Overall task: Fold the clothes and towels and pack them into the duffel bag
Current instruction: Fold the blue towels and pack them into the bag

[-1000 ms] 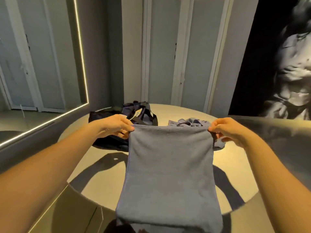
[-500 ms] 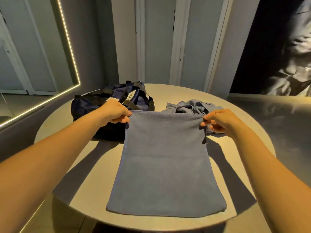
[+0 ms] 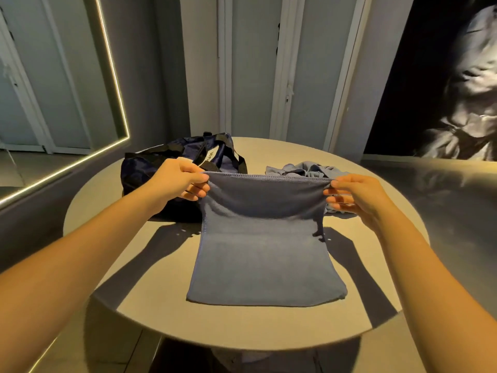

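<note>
On the round table (image 3: 113, 265), the blue-grey towel (image 3: 263, 265) now has its far edge lifted where it lay nearly flat before, and its near half rests down. Behind it, the duffel bag (image 3: 139, 173) and crumpled clothes (image 3: 304, 169) are partly blocked by the left hand (image 3: 177, 181) and right hand (image 3: 355, 195), each pinching a towel corner.

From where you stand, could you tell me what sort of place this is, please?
Probably a dressing room or styled showroom: a light-edged wall mirror, panelled closet doors and a round table bearing a blue towel.
</note>
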{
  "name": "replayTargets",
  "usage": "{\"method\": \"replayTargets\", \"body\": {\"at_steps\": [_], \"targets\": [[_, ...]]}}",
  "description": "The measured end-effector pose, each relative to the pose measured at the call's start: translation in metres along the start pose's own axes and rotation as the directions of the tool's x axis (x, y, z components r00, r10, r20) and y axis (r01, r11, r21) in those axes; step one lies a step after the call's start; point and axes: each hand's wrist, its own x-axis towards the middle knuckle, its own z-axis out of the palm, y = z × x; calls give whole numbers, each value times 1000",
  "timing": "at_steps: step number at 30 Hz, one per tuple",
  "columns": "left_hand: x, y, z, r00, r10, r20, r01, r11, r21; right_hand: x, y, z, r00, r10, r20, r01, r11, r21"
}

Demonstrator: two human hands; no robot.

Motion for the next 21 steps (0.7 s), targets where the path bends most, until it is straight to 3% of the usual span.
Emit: {"method": "replayTargets", "body": {"at_steps": [6, 12, 21], "targets": [[-71, -15, 5, 993, 119, -27, -120, 992, -38, -63, 7, -13, 999, -44, 8, 44, 999, 9], [-120, -60, 20, 983, 181, 8, -181, 983, -5, -113, 33, -17, 997, 61, 41, -63, 997, 35], [-155, -102, 29, 948, 306, 84, -316, 887, 338, -135, 87, -17, 989, 151, -4, -150, 984, -100]]}}
